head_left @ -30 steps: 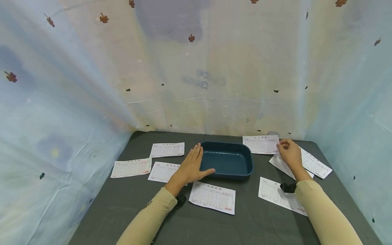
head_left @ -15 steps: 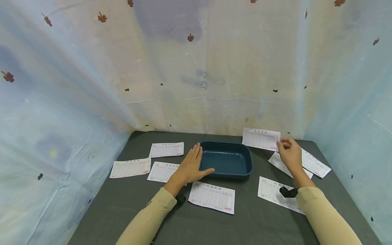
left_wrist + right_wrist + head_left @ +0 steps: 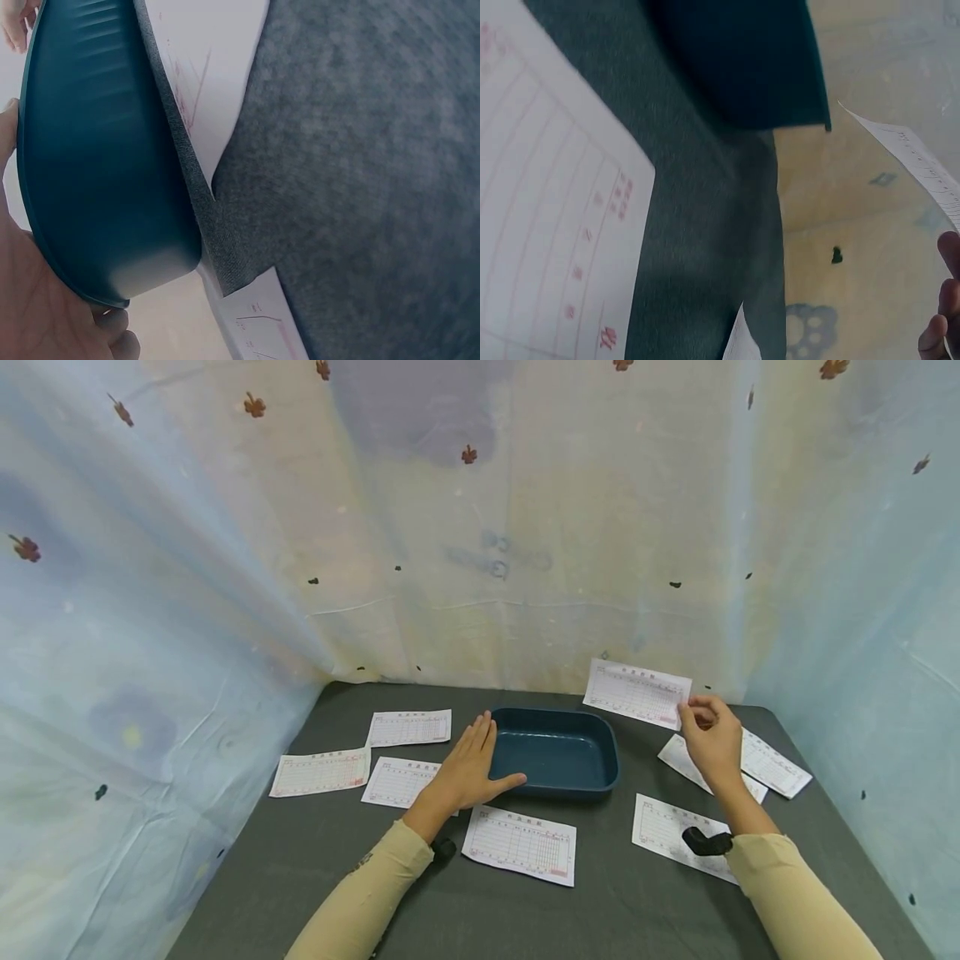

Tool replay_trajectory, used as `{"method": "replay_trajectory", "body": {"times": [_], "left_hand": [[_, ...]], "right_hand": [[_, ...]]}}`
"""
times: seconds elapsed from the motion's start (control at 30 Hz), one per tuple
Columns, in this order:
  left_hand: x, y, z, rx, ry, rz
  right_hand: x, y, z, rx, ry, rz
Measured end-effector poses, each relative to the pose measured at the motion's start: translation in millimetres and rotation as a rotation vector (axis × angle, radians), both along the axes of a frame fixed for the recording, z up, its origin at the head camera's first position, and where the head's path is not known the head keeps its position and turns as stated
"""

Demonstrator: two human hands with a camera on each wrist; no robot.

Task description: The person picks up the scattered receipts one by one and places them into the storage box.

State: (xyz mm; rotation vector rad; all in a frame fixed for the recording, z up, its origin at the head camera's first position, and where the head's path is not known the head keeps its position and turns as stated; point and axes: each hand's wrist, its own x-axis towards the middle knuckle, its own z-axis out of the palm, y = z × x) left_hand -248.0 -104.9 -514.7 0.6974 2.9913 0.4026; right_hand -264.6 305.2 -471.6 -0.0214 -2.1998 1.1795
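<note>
My right hand (image 3: 712, 739) pinches a printed paper slip (image 3: 637, 692) by its right corner, raised above the back of the table; in the right wrist view the slip (image 3: 922, 166) stands out from the fingertips. My left hand (image 3: 467, 768) lies with straight fingers along the left rim of a dark teal tray (image 3: 555, 791), thumb spread toward its front. In the left wrist view the palm (image 3: 37, 300) is against the rim of the tray (image 3: 105, 157). The tray's inside shows no slips.
Several similar slips lie on the grey table (image 3: 600, 910): one slip (image 3: 519, 845) before the tray, slips to the left (image 3: 409, 727), others right (image 3: 682, 835) under the right wrist. Two overlapping slips (image 3: 772, 760) sit beyond the right hand. A patterned curtain (image 3: 480, 610) hangs behind.
The right hand has lifted its slip from the back of the table, and the slip now tilts up and has shifted slightly left. The left hand and tray stay put.
</note>
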Motion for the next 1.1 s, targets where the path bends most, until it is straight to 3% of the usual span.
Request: {"method": "replay_trajectory", "body": {"times": [0.37, 0.57, 0.9, 1.1], "left_hand": [[0.6, 0.2, -0.1, 0.019, 0.001, 0.0], [0.5, 0.4, 0.4, 0.011, -0.001, 0.005], [1.3, 0.5, 0.9, 0.018, -0.006, 0.002], [1.8, 0.4, 1.9, 0.022, -0.007, 0.001]], "right_hand": [[16.7, -13.7, 4.0, -0.09, -0.036, 0.114], [26.9, -24.0, 1.2, -0.067, -0.108, 0.181], [35.5, -39.1, -0.3, -0.072, -0.124, 0.32], [37.6, -47.6, -3.1, -0.05, -0.165, 0.347]]}}
